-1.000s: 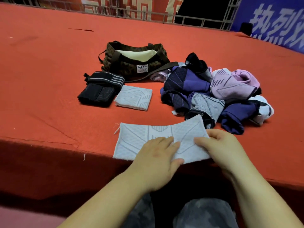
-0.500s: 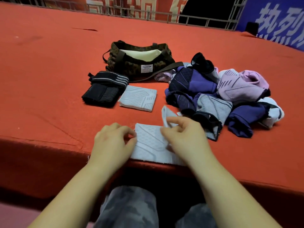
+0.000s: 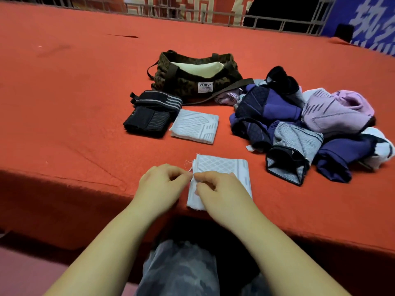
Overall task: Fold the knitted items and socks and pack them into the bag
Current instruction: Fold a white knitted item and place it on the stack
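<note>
A light grey knitted piece [image 3: 226,167] lies folded in half near the front edge of the red table [image 3: 74,124]. My left hand [image 3: 162,184] pinches its left edge, and my right hand [image 3: 218,191] rests on it with fingers curled at the same edge. Farther back lie a folded light grey piece [image 3: 195,126] and a folded black striped piece [image 3: 149,113]. Behind them stands the open brown camouflage bag [image 3: 192,80] with a pale lining. A heap of unfolded purple, pink, grey and black knitted items [image 3: 305,122] sits to the right.
The table's front edge [image 3: 85,178] drops off just under my hands. A metal railing [image 3: 235,18] and banners run along the far side. My patterned trousers [image 3: 179,270] show below.
The grey piece lay spread flat a second ago. My right hand carried its right end over to the left, folding it in half, and both hands now meet at the left edge.
</note>
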A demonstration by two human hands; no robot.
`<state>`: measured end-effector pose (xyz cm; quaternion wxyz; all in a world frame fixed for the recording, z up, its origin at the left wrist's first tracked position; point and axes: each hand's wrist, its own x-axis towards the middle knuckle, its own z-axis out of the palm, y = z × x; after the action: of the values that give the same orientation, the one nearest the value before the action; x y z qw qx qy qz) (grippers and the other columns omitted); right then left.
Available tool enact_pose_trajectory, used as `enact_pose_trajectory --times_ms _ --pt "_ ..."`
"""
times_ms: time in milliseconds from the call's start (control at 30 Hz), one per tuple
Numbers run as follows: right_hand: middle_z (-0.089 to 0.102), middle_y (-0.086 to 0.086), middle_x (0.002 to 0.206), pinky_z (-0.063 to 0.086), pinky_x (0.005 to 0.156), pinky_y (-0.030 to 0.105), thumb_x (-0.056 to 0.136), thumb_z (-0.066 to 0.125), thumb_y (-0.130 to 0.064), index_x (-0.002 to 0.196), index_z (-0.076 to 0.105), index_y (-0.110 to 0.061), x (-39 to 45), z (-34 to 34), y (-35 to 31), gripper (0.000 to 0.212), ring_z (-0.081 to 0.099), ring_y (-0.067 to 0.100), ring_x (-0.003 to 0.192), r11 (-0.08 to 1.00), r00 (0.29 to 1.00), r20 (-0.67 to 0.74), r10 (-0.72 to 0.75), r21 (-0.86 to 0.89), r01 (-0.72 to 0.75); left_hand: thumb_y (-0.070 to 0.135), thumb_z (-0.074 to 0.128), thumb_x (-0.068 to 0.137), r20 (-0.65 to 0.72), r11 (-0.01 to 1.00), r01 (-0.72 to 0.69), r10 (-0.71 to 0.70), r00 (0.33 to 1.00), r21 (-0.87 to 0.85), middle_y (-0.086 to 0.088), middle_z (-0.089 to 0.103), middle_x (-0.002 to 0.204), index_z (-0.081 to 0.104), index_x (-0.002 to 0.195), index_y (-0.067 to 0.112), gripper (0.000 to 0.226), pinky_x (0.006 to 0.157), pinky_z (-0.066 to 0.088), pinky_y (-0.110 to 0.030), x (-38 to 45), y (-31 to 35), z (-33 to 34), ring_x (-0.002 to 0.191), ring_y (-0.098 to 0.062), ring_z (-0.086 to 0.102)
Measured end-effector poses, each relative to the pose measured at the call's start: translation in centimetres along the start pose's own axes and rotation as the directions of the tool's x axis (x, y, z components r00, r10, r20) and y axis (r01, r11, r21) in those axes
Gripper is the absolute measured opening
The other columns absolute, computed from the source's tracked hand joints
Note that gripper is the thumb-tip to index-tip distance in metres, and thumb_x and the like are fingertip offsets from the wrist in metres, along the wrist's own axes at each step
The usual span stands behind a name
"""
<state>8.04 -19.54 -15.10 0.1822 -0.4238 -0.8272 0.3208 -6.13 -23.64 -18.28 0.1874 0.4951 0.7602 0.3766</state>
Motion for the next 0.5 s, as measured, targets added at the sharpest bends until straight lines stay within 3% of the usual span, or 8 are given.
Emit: enact_pose_trajectory --times_ms 67,133,200,300,367,433,500 --pt "0.067 -0.012 0.113 0.025 0.114 0.033 0.090 0.045 -0.013 0.117 0.065 -0.025 -0.2 -0.8 0.4 0.036 0.057 0.002 0.099 0.999 0.998 0.051 -0.035 -0.005 0.036 0.068 0.042 0.063 -0.016 1.000 0.017 -0.018 1.000 -0.006 0.016 0.071 0.083 0.072 0.075 0.038 0.044 0.088 0.047 -0.040 -0.1 0.2 0.1 0.093 -0.013 0.063" --pt "0.066 -0.021 0.097 0.035 0.105 0.026 0.088 0.045 -0.008 0.115 0.064 -0.027 -0.4 -1.3 1.1 0.038 0.056 -0.005 0.087 0.998 0.995 0.081 -0.056 0.004 0.056 0.074 0.043 0.058 -0.005 0.999 0.031 -0.031 0.999 -0.013 0.016 0.070 0.080 0.071 0.073 0.039 0.048 0.087 0.047 -0.040 -0.2 0.4 0.0 0.090 -0.013 0.062" --pt "0.066 -0.022 0.091 0.044 0.098 0.023 0.086 0.046 -0.003 0.106 0.063 -0.032 -0.6 -1.5 1.9 0.039 0.060 -0.005 0.096 0.993 0.996 0.063 -0.067 0.105 0.060 0.074 0.053 0.058 0.002 0.999 0.044 -0.044 0.999 -0.022 0.014 0.069 0.078 0.071 0.073 0.038 0.043 0.086 0.048 -0.040 -0.4 0.5 -0.1 0.088 -0.013 0.062" --pt "0.066 -0.018 0.100 0.045 0.094 0.015 0.084 0.051 0.003 0.093 0.058 -0.039 -0.9 -2.0 2.9 0.043 0.063 0.000 0.098 0.974 0.997 -0.035 -0.062 0.217 0.068 0.050 0.075 0.066 -0.029 0.999 0.035 -0.034 0.999 0.033 0.011 0.065 0.077 0.070 0.077 0.035 0.019 0.086 0.047 -0.039 -0.7 0.6 -0.1 0.088 -0.016 0.061" --pt "0.063 -0.017 0.101 0.040 0.086 0.005 0.081 0.058 -0.001 0.099 0.059 -0.035 -1.3 -2.7 3.8 0.039 0.061 0.002 0.095 0.993 0.982 -0.189 -0.024 0.112 0.046 0.042 0.076 0.069 -0.047 0.997 0.044 -0.041 0.998 0.056 0.011 0.063 0.076 0.070 0.077 0.033 0.014 0.088 0.046 -0.038 -0.7 1.0 -0.1 0.089 -0.017 0.059" --pt "0.061 -0.012 0.098 0.042 0.085 0.017 0.080 0.066 -0.015 0.111 0.057 -0.027 -1.8 -3.3 4.7 0.034 0.058 0.010 0.091 0.998 0.944 -0.326 0.051 -0.020 -0.061 0.041 0.074 0.071 -0.038 0.992 0.079 -0.076 0.996 0.096 0.011 0.060 0.069 0.065 0.067 0.029 0.016 0.087 0.045 -0.036 -0.9 1.6 -0.3 0.089 -0.020 0.058" --pt "0.060 -0.012 0.086 0.045 0.088 0.034 0.079 0.068 -0.031 0.119 0.049 -0.024 -2.2 -3.5 5.1 0.044 0.059 0.017 0.089 0.977 0.932 -0.321 0.168 -0.070 -0.201 0.044 0.071 0.072 -0.005 0.974 0.123 -0.124 0.992 0.189 0.012 0.059 0.065 0.060 0.059 0.024 0.027 0.085 0.045 -0.035 -1.0 2.3 -0.5 0.090 -0.023 0.058"
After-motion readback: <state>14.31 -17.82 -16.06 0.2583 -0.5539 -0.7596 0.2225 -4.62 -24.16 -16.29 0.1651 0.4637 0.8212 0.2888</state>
